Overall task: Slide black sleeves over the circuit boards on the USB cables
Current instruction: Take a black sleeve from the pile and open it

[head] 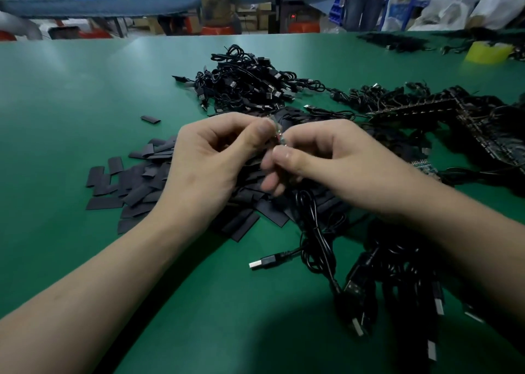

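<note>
table (71, 95) green | sleeves (136, 186) black | cables (244, 84) black | tape roll (487, 52) yellow

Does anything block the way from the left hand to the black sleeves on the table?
Nothing visible does. The black sleeves lie loose just beneath the left hand, which, with the right hand, pinches a small circuit board above them.

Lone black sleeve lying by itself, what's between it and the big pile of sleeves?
Nothing. The head view shows only bare green table between the lone sleeve and the sleeve pile.
</note>
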A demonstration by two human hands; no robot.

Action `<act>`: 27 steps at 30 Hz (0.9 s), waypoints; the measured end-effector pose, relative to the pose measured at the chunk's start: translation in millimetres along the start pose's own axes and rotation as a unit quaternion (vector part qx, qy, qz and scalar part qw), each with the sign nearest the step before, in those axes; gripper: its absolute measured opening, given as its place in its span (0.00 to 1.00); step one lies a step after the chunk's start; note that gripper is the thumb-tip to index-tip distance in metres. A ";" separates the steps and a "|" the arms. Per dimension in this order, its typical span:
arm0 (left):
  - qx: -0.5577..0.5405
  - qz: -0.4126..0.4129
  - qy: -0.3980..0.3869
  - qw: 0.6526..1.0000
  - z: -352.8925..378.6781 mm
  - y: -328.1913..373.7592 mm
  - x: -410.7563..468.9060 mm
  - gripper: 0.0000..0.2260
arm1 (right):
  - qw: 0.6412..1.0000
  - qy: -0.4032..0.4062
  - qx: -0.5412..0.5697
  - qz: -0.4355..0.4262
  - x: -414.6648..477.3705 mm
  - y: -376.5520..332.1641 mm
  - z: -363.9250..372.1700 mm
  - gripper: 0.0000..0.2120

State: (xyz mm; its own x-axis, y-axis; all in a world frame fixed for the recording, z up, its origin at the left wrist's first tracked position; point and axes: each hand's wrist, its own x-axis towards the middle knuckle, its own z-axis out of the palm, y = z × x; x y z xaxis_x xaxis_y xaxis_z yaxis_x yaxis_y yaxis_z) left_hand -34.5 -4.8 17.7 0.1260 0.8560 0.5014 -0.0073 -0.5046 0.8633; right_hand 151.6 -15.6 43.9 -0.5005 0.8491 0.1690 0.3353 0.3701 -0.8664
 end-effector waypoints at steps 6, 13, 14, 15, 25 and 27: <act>0.349 0.117 -0.202 0.908 -16.4 -11.6 3.3 0.10 | 0.941 0.057 0.323 0.079 -4.8 3.8 -21.8 0.10; 0.414 0.170 -0.291 0.846 -15.3 -11.9 3.9 0.12 | 0.936 -0.023 0.323 0.136 -13.0 -2.6 -59.8 0.12; 0.413 0.177 -0.284 0.847 -14.6 -12.0 3.7 0.12 | 0.957 -0.014 0.255 0.140 -13.2 -1.5 -57.0 0.12; 0.404 0.178 -0.271 0.855 -14.1 -12.3 3.2 0.11 | 0.973 -0.001 0.183 0.141 -13.0 -0.3 -52.0 0.12; 0.080 -0.037 -0.080 0.993 -4.4 -12.5 0.9 0.04 | 0.994 0.023 0.028 0.101 -9.6 9.0 -25.6 0.13; 0.086 -0.030 -0.080 0.993 -2.1 -12.6 -0.4 0.05 | 0.994 0.023 0.035 0.102 -9.5 10.4 -23.9 0.16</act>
State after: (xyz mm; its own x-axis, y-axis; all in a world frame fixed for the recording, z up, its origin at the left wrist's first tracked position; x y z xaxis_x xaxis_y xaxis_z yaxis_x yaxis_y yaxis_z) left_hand -36.5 1.5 6.8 0.2780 0.8633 0.4212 0.1737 -0.4765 0.8619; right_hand 178.9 -10.8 44.6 -0.3903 0.9207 0.0054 0.3686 0.1616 -0.9154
